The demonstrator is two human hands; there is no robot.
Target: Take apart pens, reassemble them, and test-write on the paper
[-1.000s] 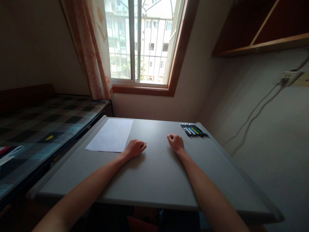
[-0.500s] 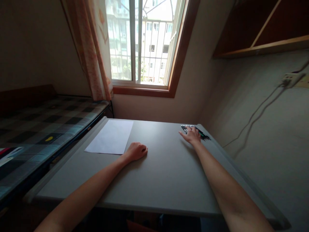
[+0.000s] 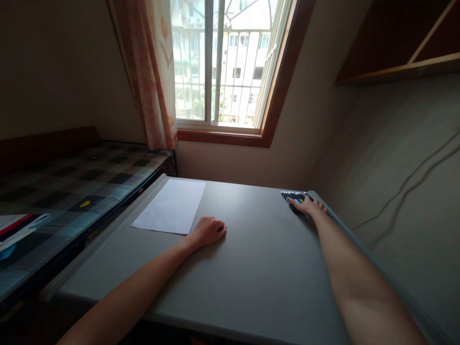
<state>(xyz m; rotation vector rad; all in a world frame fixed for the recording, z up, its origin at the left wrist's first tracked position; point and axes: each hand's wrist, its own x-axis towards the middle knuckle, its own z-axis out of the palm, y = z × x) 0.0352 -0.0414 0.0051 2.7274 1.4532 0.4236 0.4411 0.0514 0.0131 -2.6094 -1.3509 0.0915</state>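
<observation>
My left hand (image 3: 209, 231) rests on the grey table, curled into a loose fist, just right of the lower corner of a white sheet of paper (image 3: 172, 205). Nothing shows in its fingers. Over at the table's far right corner, my right hand (image 3: 309, 206) lies on a row of dark pens (image 3: 293, 195), its thumb and fingers spread apart. Parts of the pens are hidden beneath this hand. Whether it grips any of them is not visible.
The grey table (image 3: 247, 268) has a raised edge on the left. Left of it stands a bed (image 3: 118, 167) with a checked cover and some papers (image 3: 21, 227). A curtain (image 3: 158, 96) hangs by the window, and a wall is close on the right.
My right hand has shifted right across the pens, showing more of them on the left. My left hand keeps its place by the paper. The camera view has turned slightly left.
</observation>
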